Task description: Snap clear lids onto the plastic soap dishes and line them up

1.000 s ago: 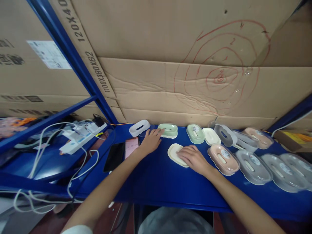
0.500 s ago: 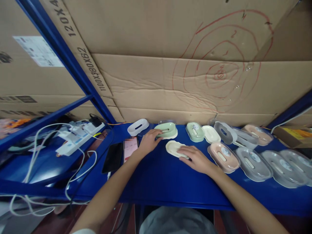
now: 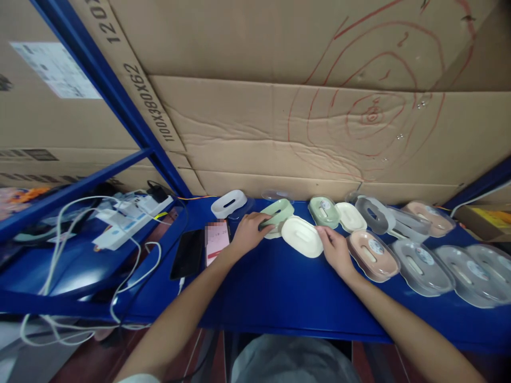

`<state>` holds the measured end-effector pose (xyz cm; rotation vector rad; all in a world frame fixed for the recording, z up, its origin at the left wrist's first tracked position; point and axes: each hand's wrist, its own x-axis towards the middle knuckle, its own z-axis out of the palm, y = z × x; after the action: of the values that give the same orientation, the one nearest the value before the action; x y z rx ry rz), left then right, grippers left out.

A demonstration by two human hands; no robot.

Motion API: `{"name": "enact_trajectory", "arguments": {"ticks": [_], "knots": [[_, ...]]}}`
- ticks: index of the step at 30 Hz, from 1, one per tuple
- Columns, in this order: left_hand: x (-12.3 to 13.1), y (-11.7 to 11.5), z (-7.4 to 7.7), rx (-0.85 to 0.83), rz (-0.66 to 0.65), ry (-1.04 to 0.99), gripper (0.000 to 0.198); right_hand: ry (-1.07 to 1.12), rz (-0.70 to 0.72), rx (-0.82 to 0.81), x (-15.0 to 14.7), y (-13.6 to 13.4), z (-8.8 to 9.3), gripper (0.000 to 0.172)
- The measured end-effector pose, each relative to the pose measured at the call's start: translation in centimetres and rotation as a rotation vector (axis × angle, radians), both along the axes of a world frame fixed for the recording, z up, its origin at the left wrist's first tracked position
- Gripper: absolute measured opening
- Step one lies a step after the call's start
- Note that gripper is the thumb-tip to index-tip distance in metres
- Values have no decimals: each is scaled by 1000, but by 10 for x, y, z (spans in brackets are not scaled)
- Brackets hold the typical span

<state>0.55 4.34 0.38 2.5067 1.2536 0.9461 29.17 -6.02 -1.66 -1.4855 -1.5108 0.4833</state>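
My left hand (image 3: 250, 233) grips the near-left edge of a green oval plastic shell (image 3: 284, 211), which is tilted up and has a long opening. Below it shows a pale piece (image 3: 274, 233), partly hidden by the shell and my fingers. Between my hands a cream oval plastic tray (image 3: 302, 237) is held by its right end in my right hand (image 3: 334, 249), thumb and fingers closed on the rim. Its raised oval middle faces me, and its upper-left edge overlaps the green shell in view.
Behind lie a white oval shell (image 3: 229, 204) and a clear lid (image 3: 278, 197). To the right stand a green lidded box (image 3: 324, 211), a cream tray (image 3: 351, 216), a pink lidded box (image 3: 373, 255) and several grey ones. Two phones (image 3: 187, 254) and a power strip (image 3: 130, 221) are left.
My right hand has lifted the cream tray off the table and turned it over, moving it against the green shell. My left hand has tilted the green shell up from the pale piece.
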Motion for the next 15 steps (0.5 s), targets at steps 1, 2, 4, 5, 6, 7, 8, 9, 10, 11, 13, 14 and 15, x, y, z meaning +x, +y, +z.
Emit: {"name": "enact_trajectory", "arguments": {"ticks": [1,2,4,5,6,7,8,9,10,11,13,14,15], "knots": [[1,-2,1,14,-6,-14,20,20,-12,-26,1,4,-2,60],[2,-4,2,27,-19,-26,20,35,-14,-53,2,7,-4,62],[4,-8,5,46,-73,-37,21,45,13,-105,4,11,-6,63],[5,-10,6,51,-110,-35,21,37,41,-128,4,12,-6,61],[6,-12,8,52,-148,-30,20,22,77,-148,5,11,-6,57],[7,-15,10,51,-183,-24,20,1,117,-164,5,10,-4,52],[8,-18,12,49,-216,-17,19,-24,155,-175,6,8,-2,46],[9,-21,14,45,-249,-8,18,-50,189,-184,7,5,1,40],[10,-25,17,38,-283,1,17,-76,214,-189,9,2,4,36],[11,-29,20,28,-318,9,17,-100,229,-192,11,-1,9,33],[13,-38,25,2,-387,20,17,-135,211,-176,18,-6,21,36],[14,-42,28,-11,-416,23,17,-157,175,-145,23,-8,28,39],[15,-47,29,-22,-441,28,16,-185,132,-98,27,-10,35,42]]}}
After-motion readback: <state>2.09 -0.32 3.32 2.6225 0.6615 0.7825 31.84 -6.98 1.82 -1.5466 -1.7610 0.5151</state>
